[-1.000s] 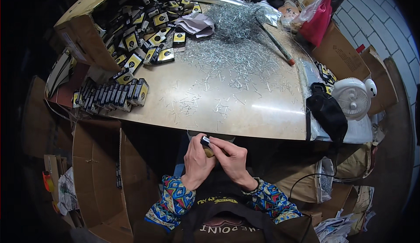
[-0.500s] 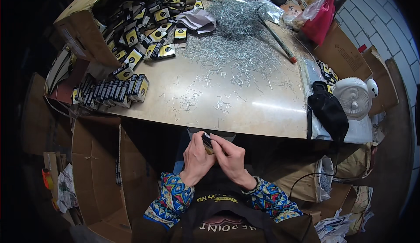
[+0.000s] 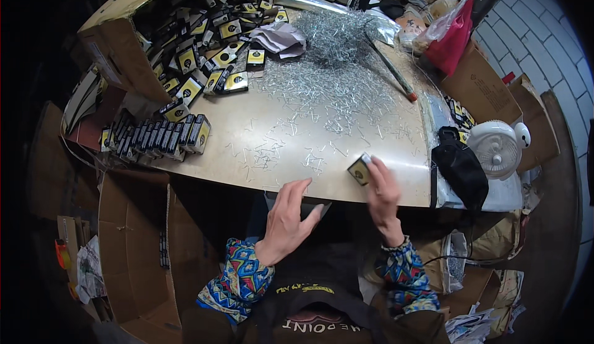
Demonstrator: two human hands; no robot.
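Note:
A small black-and-yellow box is gripped by my right hand, above the front right part of the table. That hand is slightly blurred. Empty, with thumb and fingers apart, my left hand is at the table's front edge. Beyond both hands, thin bent metal wire pieces lie scattered over the tabletop. They thicken into a tangled heap at the back. At the left, a row of similar small boxes stands upright, packed side by side.
A tipped carton spills a pile of the small boxes at the back left. A rod leans out of the wire heap. On the right are a white fan and a black pouch. An open carton stands below left.
My hands have separated. The right one has carried the small box up and to the right over the table; the left has let go, its fingers now spread.

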